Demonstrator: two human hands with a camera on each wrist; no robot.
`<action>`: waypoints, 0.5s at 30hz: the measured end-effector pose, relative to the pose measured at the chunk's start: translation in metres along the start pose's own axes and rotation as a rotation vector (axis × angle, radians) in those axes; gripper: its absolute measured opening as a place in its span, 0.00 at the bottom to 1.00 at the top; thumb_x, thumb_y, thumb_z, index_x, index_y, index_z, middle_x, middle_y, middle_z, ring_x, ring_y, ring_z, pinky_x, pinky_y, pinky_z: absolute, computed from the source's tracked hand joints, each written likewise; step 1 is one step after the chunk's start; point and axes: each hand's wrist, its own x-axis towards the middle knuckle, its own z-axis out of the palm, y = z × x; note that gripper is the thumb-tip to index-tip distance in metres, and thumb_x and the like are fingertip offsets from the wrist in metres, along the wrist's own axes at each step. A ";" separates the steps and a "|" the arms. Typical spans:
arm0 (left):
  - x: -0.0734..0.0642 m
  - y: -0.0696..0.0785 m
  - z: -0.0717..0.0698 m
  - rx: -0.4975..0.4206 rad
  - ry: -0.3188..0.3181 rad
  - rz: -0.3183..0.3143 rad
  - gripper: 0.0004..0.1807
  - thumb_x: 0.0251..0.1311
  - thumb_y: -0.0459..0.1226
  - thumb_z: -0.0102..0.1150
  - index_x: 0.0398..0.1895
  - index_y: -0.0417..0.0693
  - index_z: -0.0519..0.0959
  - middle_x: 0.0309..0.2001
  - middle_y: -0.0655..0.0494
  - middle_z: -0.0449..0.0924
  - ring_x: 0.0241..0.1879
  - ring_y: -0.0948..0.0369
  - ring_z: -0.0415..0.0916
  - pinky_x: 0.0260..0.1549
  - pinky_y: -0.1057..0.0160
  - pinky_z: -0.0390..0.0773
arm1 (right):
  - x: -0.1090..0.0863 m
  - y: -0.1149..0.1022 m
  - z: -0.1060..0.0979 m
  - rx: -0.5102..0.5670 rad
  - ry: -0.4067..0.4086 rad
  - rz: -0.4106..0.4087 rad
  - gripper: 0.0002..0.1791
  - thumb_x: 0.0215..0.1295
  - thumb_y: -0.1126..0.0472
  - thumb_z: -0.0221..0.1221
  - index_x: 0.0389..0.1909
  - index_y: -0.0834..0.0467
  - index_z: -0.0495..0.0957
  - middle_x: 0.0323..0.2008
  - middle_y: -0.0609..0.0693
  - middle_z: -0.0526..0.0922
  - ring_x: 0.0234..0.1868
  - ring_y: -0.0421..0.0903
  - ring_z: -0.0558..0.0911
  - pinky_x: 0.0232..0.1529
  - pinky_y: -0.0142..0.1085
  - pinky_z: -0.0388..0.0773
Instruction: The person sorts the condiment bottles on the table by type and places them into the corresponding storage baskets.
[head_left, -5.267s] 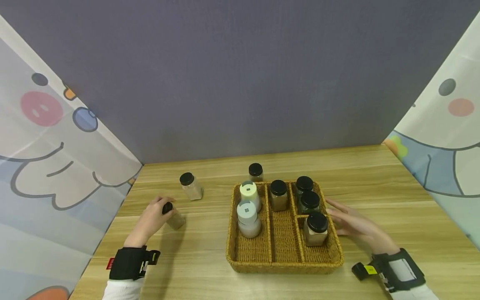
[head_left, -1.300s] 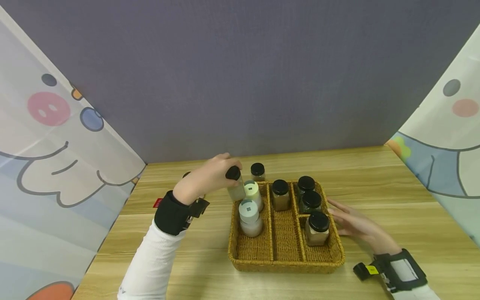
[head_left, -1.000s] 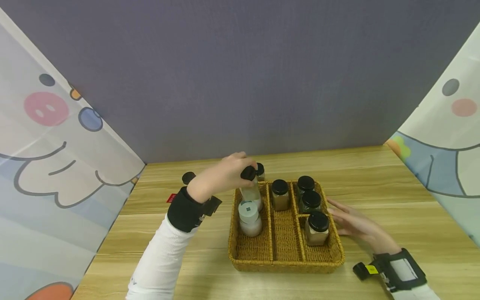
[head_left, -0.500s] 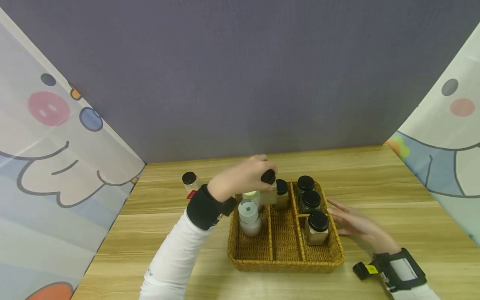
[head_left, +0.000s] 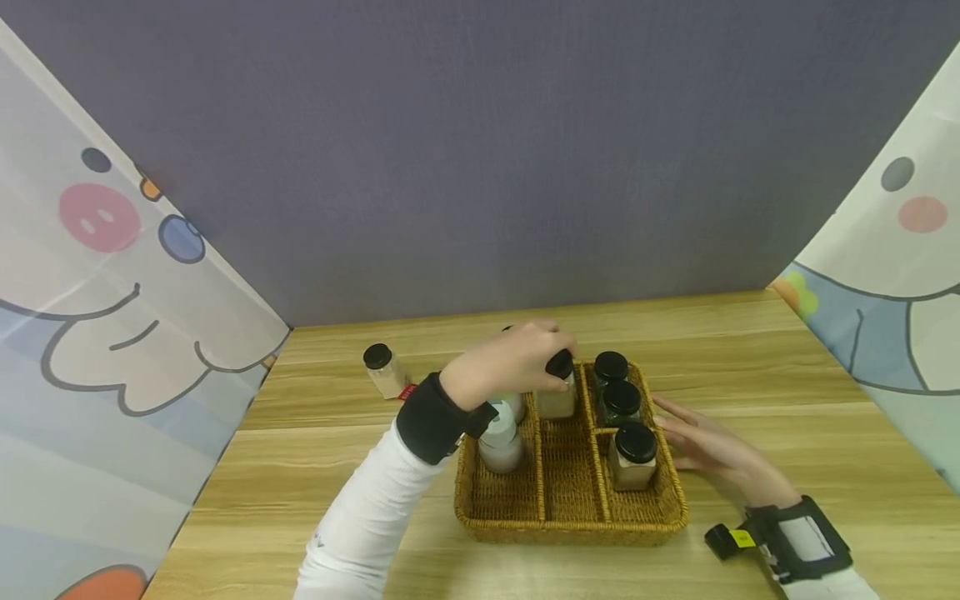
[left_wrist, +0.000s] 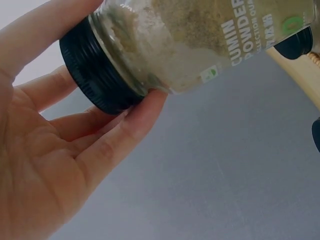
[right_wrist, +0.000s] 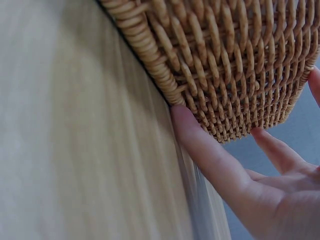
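My left hand (head_left: 517,362) grips a cumin powder jar (left_wrist: 175,42) by its black lid, fingers and thumb around the lid and neck. In the head view the jar is over the back of the middle compartment of the wicker basket (head_left: 570,536), hiding the black-lidded jar that stands there. My right hand (head_left: 705,442) rests against the basket's right side with fairly straight fingers. In the right wrist view its thumb and a fingertip touch the woven wall (right_wrist: 225,65). Left in the basket, a white-capped jar (head_left: 498,446) stands before another one mostly covered by my left hand.
The right compartments hold black-lidded jars, one at the front (head_left: 632,458) and two behind (head_left: 621,402). Another black-lidded jar (head_left: 386,371) stands on the wooden table (head_left: 315,492) at the back left. Behind the basket, a jar is nearly hidden by my left hand. A grey wall (head_left: 480,167) closes off the back.
My left hand took the cumin jar from the table at left, carried it right over the white-capped jars and lowered it at the middle compartment. My right hand stays at the basket's side.
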 end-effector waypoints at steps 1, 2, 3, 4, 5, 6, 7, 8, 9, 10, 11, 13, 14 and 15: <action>0.001 0.001 0.001 0.003 -0.003 0.000 0.22 0.50 0.43 0.62 0.49 0.45 0.72 0.45 0.50 0.72 0.40 0.61 0.72 0.37 0.73 0.73 | 0.000 0.000 0.000 0.000 0.002 0.001 0.39 0.68 0.53 0.43 0.66 0.57 0.26 0.64 0.70 0.34 0.58 0.45 0.65 0.53 0.49 0.68; 0.002 0.002 0.001 0.006 -0.007 -0.001 0.23 0.50 0.43 0.62 0.50 0.45 0.72 0.45 0.50 0.72 0.40 0.61 0.72 0.37 0.73 0.73 | 0.000 0.000 0.000 0.003 0.004 0.002 0.39 0.68 0.53 0.43 0.66 0.57 0.26 0.64 0.70 0.35 0.56 0.43 0.67 0.53 0.49 0.68; 0.002 0.003 0.002 0.011 -0.010 0.001 0.23 0.50 0.43 0.62 0.50 0.46 0.72 0.46 0.50 0.72 0.41 0.61 0.72 0.37 0.73 0.73 | 0.000 0.000 0.001 0.005 0.007 0.002 0.40 0.68 0.53 0.43 0.66 0.57 0.26 0.64 0.70 0.36 0.54 0.41 0.69 0.53 0.49 0.68; 0.003 0.003 0.003 0.014 -0.010 0.006 0.23 0.51 0.43 0.62 0.50 0.46 0.72 0.45 0.50 0.72 0.40 0.61 0.72 0.37 0.73 0.73 | 0.000 0.000 0.001 0.007 0.009 0.002 0.40 0.68 0.53 0.43 0.66 0.58 0.27 0.64 0.70 0.37 0.52 0.39 0.70 0.52 0.49 0.69; 0.004 0.004 0.004 0.013 -0.013 0.010 0.23 0.50 0.43 0.62 0.50 0.46 0.73 0.45 0.50 0.72 0.40 0.61 0.72 0.37 0.73 0.73 | 0.000 0.001 0.001 0.010 0.011 0.001 0.40 0.67 0.53 0.44 0.66 0.58 0.27 0.64 0.70 0.38 0.51 0.38 0.71 0.52 0.49 0.69; 0.005 0.004 0.005 0.016 -0.011 0.017 0.22 0.50 0.43 0.62 0.50 0.46 0.73 0.45 0.51 0.72 0.41 0.61 0.71 0.37 0.73 0.73 | 0.000 0.001 0.001 0.012 0.011 0.001 0.40 0.67 0.53 0.44 0.66 0.58 0.27 0.64 0.70 0.39 0.50 0.37 0.71 0.52 0.49 0.69; 0.006 0.004 0.006 0.021 -0.011 0.022 0.22 0.50 0.43 0.62 0.49 0.46 0.73 0.45 0.51 0.72 0.41 0.61 0.71 0.36 0.73 0.72 | 0.000 0.001 0.001 0.014 0.010 -0.001 0.40 0.67 0.53 0.44 0.66 0.58 0.27 0.64 0.70 0.40 0.49 0.37 0.72 0.52 0.49 0.69; 0.007 0.004 0.007 0.023 -0.011 0.025 0.22 0.50 0.42 0.62 0.49 0.47 0.73 0.45 0.51 0.72 0.41 0.61 0.71 0.37 0.73 0.72 | 0.001 0.001 0.001 0.016 0.011 -0.001 0.40 0.67 0.53 0.44 0.66 0.58 0.27 0.64 0.70 0.40 0.49 0.37 0.72 0.52 0.49 0.69; 0.007 0.004 0.008 0.025 -0.011 0.029 0.21 0.51 0.42 0.62 0.49 0.47 0.73 0.45 0.51 0.72 0.41 0.61 0.70 0.36 0.73 0.72 | 0.001 0.001 0.001 0.016 0.011 -0.002 0.40 0.67 0.53 0.44 0.66 0.58 0.27 0.64 0.69 0.41 0.49 0.36 0.72 0.52 0.49 0.69; 0.008 0.004 0.010 0.030 -0.010 0.032 0.21 0.51 0.42 0.62 0.48 0.47 0.73 0.44 0.52 0.72 0.41 0.61 0.70 0.36 0.73 0.72 | 0.001 0.001 0.001 0.015 0.009 -0.003 0.40 0.67 0.53 0.44 0.66 0.58 0.27 0.64 0.69 0.40 0.49 0.36 0.72 0.52 0.49 0.69; 0.008 0.005 0.011 0.030 -0.012 0.033 0.21 0.51 0.42 0.62 0.48 0.47 0.73 0.45 0.52 0.72 0.41 0.62 0.70 0.36 0.73 0.72 | 0.001 0.001 0.001 0.014 0.005 -0.004 0.40 0.67 0.53 0.44 0.66 0.58 0.27 0.64 0.69 0.40 0.49 0.35 0.72 0.52 0.49 0.69; 0.009 0.005 0.013 0.030 -0.016 0.032 0.21 0.50 0.42 0.62 0.48 0.47 0.73 0.45 0.52 0.72 0.39 0.63 0.71 0.34 0.74 0.72 | 0.002 0.001 0.000 0.009 0.001 -0.007 0.40 0.68 0.53 0.43 0.66 0.58 0.26 0.64 0.69 0.40 0.49 0.34 0.71 0.52 0.49 0.69; 0.010 0.006 0.015 0.028 -0.018 0.030 0.21 0.51 0.42 0.62 0.48 0.47 0.73 0.45 0.52 0.72 0.39 0.63 0.71 0.33 0.75 0.72 | 0.002 0.001 0.000 0.008 -0.003 -0.007 0.39 0.68 0.53 0.43 0.66 0.58 0.26 0.64 0.68 0.40 0.49 0.34 0.71 0.52 0.49 0.69; 0.010 0.006 0.016 0.027 -0.020 0.029 0.20 0.51 0.42 0.62 0.48 0.48 0.73 0.44 0.52 0.72 0.37 0.64 0.71 0.32 0.76 0.72 | 0.002 0.001 0.000 0.007 -0.008 -0.010 0.39 0.68 0.53 0.42 0.66 0.58 0.26 0.64 0.68 0.40 0.49 0.33 0.71 0.52 0.49 0.69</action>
